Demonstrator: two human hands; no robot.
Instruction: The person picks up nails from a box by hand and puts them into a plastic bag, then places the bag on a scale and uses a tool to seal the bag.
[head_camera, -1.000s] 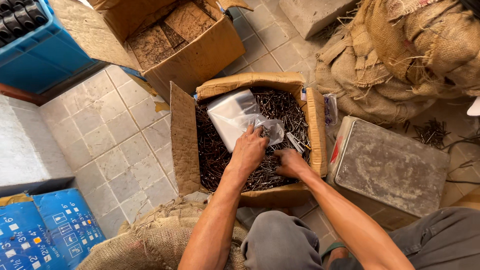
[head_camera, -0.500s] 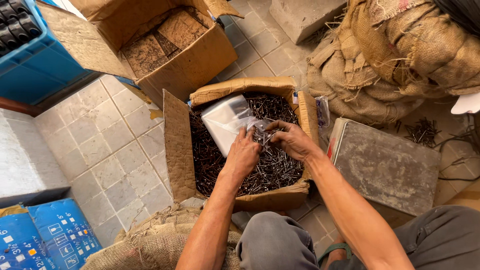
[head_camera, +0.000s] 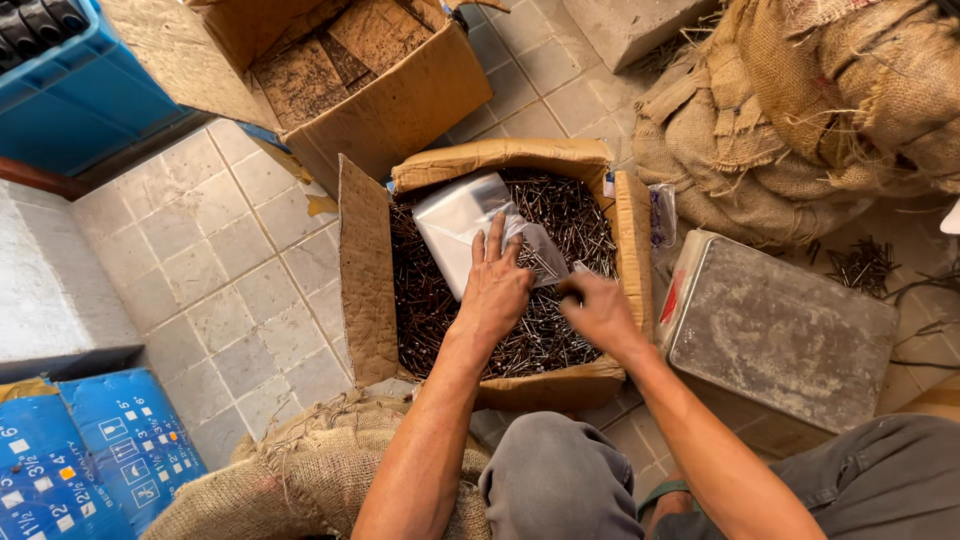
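An open cardboard box on the tiled floor is full of dark nails. On top of the nails lies a clear plastic bag with some nails inside. My left hand lies flat on the lower edge of the bag, fingers spread. My right hand hovers over the nails at the box's right side, blurred, fingers curled down into the pile; whether it holds nails I cannot tell.
A dented metal tin lies right of the box. A second open cardboard box stands behind it, a blue crate at top left. Burlap sacks fill the top right; another sack and blue cartons lie bottom left.
My left hand has moved up onto the bag and spread flat. My right hand has dropped from the bag's mouth down and right to the nail pile.
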